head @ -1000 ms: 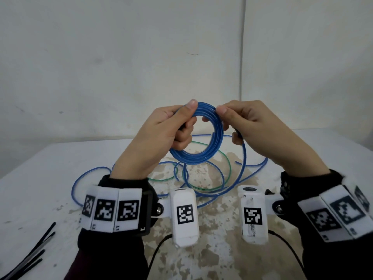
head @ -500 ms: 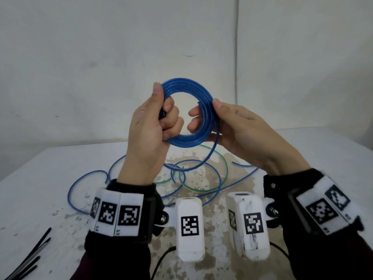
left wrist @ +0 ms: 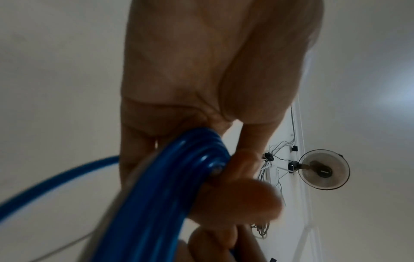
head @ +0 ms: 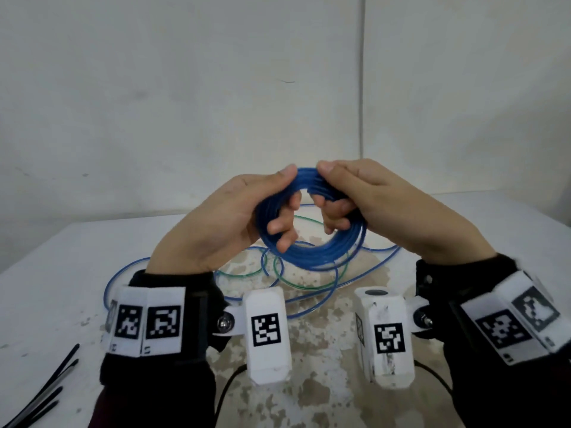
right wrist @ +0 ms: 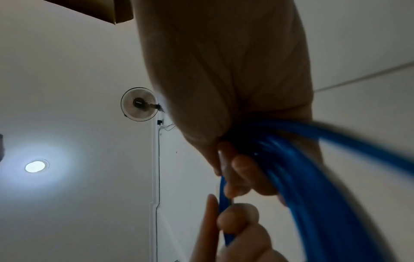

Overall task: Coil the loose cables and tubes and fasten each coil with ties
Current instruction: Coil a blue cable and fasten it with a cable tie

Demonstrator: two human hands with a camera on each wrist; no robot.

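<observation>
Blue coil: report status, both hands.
Left hand and right hand grip blue coil above table. Loose blue tube trails below. No tie on. Black ties untouched, table's left.

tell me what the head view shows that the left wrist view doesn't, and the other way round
Only the head view: the table, loose blue tube and green tube lying on it, black ties at its near left edge, and both hands, left hand and right hand, gripping the blue coil above the table.

Only the left wrist view: a wall fan with dangling wires beside it.

Both: the left hand curled round the blue coil, with tube trailing off it.
</observation>
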